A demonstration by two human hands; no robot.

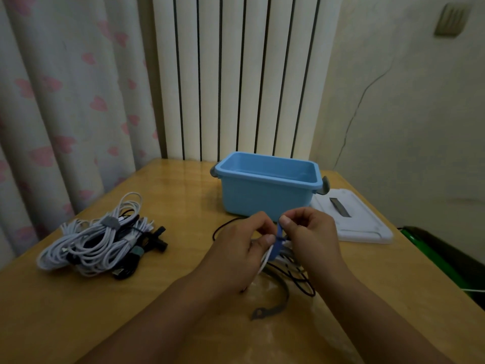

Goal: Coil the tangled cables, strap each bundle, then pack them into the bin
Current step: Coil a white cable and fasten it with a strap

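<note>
Cables, a white coiled bundle, sit gripped in the left hand before the blue bin, while the right hand pinches a blue strap round them.

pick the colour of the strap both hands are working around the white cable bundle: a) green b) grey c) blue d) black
c: the strap pinched between the left hand and the right hand is blue and goes around the white cable bundle; a grey strap lies loose on the table nearer the camera.
</note>
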